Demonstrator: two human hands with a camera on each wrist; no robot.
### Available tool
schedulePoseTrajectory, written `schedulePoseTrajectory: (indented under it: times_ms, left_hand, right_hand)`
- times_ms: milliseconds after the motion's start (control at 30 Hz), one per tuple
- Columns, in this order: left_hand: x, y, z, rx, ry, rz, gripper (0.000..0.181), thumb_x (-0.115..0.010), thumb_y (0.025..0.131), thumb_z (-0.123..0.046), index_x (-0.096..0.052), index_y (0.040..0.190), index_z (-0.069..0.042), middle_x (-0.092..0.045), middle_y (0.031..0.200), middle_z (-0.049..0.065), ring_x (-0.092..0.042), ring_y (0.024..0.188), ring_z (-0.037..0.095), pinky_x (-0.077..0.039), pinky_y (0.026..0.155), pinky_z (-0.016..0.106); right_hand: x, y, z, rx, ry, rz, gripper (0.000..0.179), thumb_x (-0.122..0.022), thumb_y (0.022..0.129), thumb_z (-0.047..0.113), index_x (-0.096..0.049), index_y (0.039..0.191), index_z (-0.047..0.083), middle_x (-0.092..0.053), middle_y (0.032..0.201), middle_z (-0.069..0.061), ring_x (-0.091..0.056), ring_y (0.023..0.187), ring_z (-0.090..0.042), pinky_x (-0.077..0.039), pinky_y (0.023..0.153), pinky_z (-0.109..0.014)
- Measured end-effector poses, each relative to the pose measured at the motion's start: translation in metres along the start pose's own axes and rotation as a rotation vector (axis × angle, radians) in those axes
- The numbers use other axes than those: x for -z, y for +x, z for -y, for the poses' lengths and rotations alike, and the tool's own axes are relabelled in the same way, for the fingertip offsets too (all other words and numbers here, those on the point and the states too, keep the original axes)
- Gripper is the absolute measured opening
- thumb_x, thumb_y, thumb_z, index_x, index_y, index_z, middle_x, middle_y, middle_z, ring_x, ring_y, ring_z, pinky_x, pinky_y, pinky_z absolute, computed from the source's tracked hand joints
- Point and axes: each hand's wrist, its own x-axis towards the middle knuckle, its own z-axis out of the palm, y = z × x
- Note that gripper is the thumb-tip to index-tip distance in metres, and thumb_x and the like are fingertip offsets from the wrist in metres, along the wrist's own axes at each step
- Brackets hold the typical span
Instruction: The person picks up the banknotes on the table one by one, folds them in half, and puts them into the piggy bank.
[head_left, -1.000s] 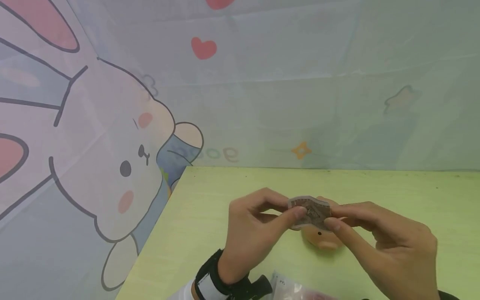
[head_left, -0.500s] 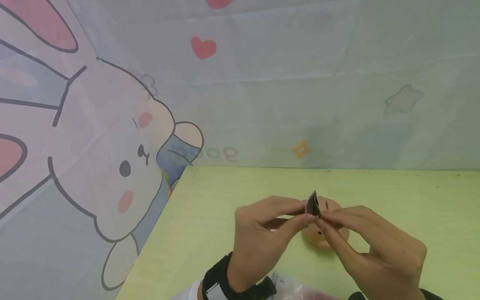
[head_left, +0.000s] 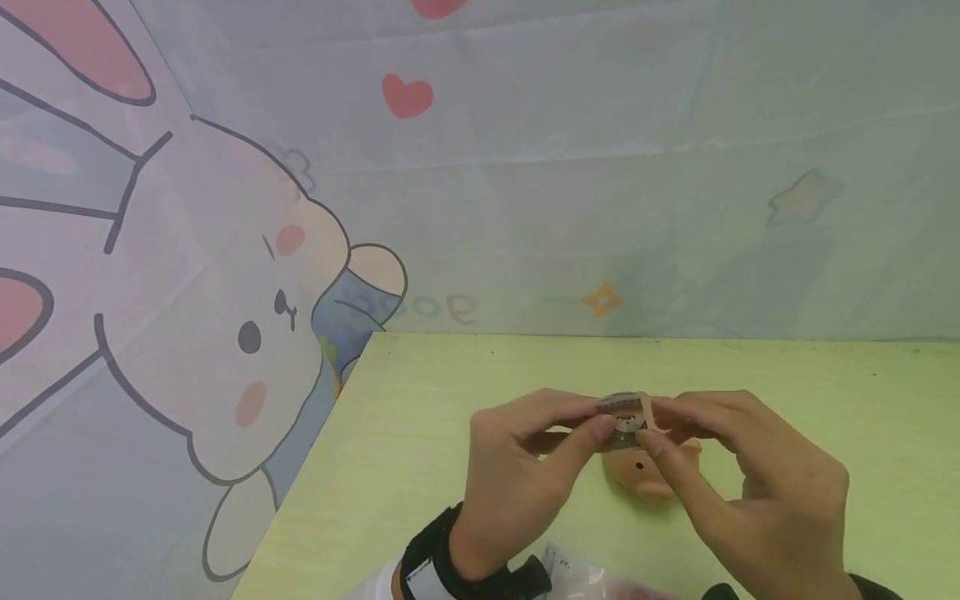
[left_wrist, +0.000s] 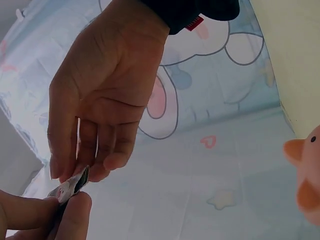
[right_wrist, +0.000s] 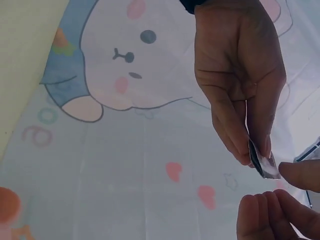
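Observation:
Both hands hold a small folded paper banknote (head_left: 624, 423) just above an orange piggy bank (head_left: 647, 477). The left hand (head_left: 521, 475) pinches the note's left side between thumb and fingers. At its right edge is the right hand (head_left: 772, 475), with its thumb in front and fingers behind. In the left wrist view the banknote (left_wrist: 70, 187) is seen edge-on, its fold standing a little apart. The right wrist view shows the folded banknote (right_wrist: 265, 160) from another side. Much of the piggy bank's top is hidden behind the note and fingers.
A clear plastic bag (head_left: 573, 575) with something reddish in it lies at the near edge of view, partly cut off. The pale yellow-green table (head_left: 420, 400) ends at the left beside a printed cloth (head_left: 525, 208) with a rabbit and hearts.
The note was spread flat, then turned edge-on and folded, and now shows a narrower face towards the head camera. The hands have come slightly closer together. The piggy bank has not moved.

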Motion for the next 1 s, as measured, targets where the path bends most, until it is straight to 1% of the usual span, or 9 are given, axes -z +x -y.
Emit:
schedulePoseTrajectory:
  times_ms: [133,200,300,400,467,567,667,833,1000]
  left_hand:
    - [0.001,0.000,0.000,0.004,-0.062,0.029,0.015,-0.067,0.090,-0.001,-0.071,0.102,0.007,-0.072,0.095,0.018,-0.072,0.087,0.018,-0.061,0.066,0.032]
    - [0.000,0.000,0.000,0.003,-0.083,0.038,0.014,-0.067,0.090,0.000,-0.071,0.100,0.008,-0.072,0.094,0.020,-0.072,0.086,0.019,-0.061,0.066,0.033]
    - [-0.001,-0.001,0.001,0.007,-0.094,0.032,0.013,-0.068,0.089,0.001,-0.071,0.098,0.010,-0.072,0.093,0.021,-0.072,0.084,0.021,-0.061,0.065,0.033]
    - [-0.002,-0.001,0.002,-0.017,-0.099,0.027,0.013,-0.067,0.088,0.004,-0.070,0.098,0.013,-0.072,0.092,0.023,-0.073,0.083,0.023,-0.061,0.066,0.033]
    - [-0.003,-0.002,0.002,-0.035,-0.097,0.022,0.013,-0.067,0.088,0.006,-0.070,0.097,0.014,-0.072,0.091,0.023,-0.073,0.082,0.023,-0.061,0.067,0.033]
    - [-0.004,-0.002,0.002,-0.061,-0.126,0.028,0.013,-0.065,0.088,0.009,-0.068,0.097,0.017,-0.071,0.091,0.026,-0.073,0.080,0.026,-0.061,0.069,0.034]
    - [-0.005,-0.001,0.003,-0.057,-0.185,0.050,0.016,-0.063,0.088,0.010,-0.065,0.100,0.020,-0.069,0.093,0.030,-0.072,0.083,0.032,-0.061,0.071,0.036]
    - [-0.001,0.000,0.002,-0.008,-0.258,0.090,0.020,-0.060,0.092,0.007,-0.063,0.105,0.022,-0.067,0.099,0.032,-0.070,0.089,0.038,-0.060,0.074,0.039]
    - [0.002,0.000,0.002,0.042,-0.260,0.080,0.018,-0.061,0.093,0.003,-0.066,0.103,0.018,-0.068,0.099,0.030,-0.071,0.089,0.031,-0.060,0.073,0.040]
  right_hand:
    - [0.003,0.001,0.001,-0.102,0.258,0.038,0.015,-0.070,0.081,-0.014,-0.067,0.095,-0.018,-0.072,0.094,-0.017,-0.069,0.091,-0.016,-0.055,0.078,-0.018]
    - [0.003,0.000,0.000,-0.111,0.330,0.033,0.014,-0.068,0.079,-0.019,-0.066,0.093,-0.019,-0.072,0.093,-0.018,-0.070,0.092,-0.019,-0.055,0.079,-0.020]
    - [0.002,-0.002,-0.001,-0.072,0.166,0.010,0.008,-0.071,0.083,-0.009,-0.069,0.089,-0.014,-0.073,0.086,-0.014,-0.070,0.086,-0.012,-0.054,0.076,-0.015]
    - [-0.004,-0.006,-0.004,0.040,-0.076,-0.057,0.018,-0.073,0.087,0.009,-0.072,0.082,-0.008,-0.071,0.075,-0.009,-0.062,0.069,-0.003,-0.046,0.067,-0.009]
    - [-0.009,-0.007,-0.006,0.137,-0.159,-0.130,0.027,-0.074,0.088,0.018,-0.073,0.079,-0.007,-0.068,0.069,-0.009,-0.054,0.060,-0.003,-0.041,0.062,-0.008]
    - [-0.016,-0.007,-0.008,0.257,-0.148,-0.206,0.030,-0.074,0.088,0.019,-0.073,0.077,-0.008,-0.067,0.066,-0.014,-0.054,0.053,-0.010,-0.042,0.060,-0.008]
    - [-0.022,-0.004,-0.008,0.325,-0.042,-0.226,0.026,-0.076,0.086,0.012,-0.071,0.077,-0.013,-0.067,0.070,-0.020,-0.060,0.056,-0.018,-0.049,0.064,-0.011]
    - [-0.023,0.000,-0.004,0.313,0.013,-0.175,0.024,-0.074,0.087,0.008,-0.071,0.082,-0.015,-0.068,0.079,-0.024,-0.069,0.074,-0.020,-0.055,0.074,-0.016]
    - [-0.024,0.003,-0.003,0.277,-0.008,-0.076,0.024,-0.070,0.091,0.011,-0.073,0.085,-0.012,-0.065,0.081,-0.022,-0.066,0.077,-0.017,-0.053,0.074,-0.015]
